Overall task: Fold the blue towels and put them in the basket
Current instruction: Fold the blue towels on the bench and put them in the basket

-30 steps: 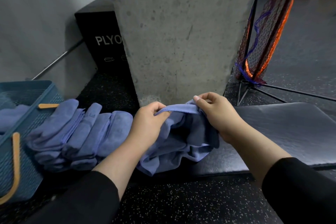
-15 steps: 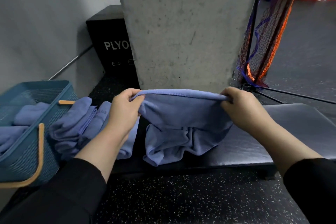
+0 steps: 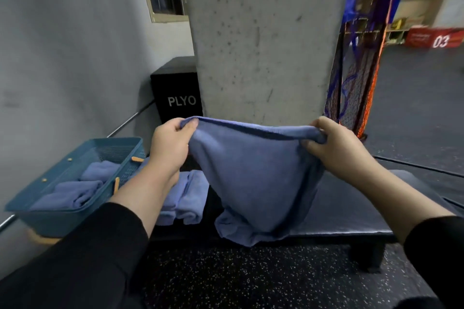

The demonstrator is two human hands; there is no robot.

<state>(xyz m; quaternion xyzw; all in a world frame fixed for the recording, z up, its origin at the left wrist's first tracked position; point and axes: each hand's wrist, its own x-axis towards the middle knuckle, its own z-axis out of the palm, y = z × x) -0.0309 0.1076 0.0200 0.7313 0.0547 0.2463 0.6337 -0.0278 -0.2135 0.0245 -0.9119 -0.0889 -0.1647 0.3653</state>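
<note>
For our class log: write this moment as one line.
left hand: grips towel corner | right hand: grips other corner | towel: lifted, unfolded | basket: holds folded towels

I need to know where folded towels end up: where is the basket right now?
In the head view the teal basket sits low on the left, against the grey wall, beside the towel stack on the bench; folded towels already lie inside it.

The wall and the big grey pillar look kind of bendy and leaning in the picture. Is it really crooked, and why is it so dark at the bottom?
In the head view, the pillar and wall lean because the wide lens bends lines near the edges. Also in the head view, light is dim, so the floor and bench look dark, while the towel stays sharp.
</note>
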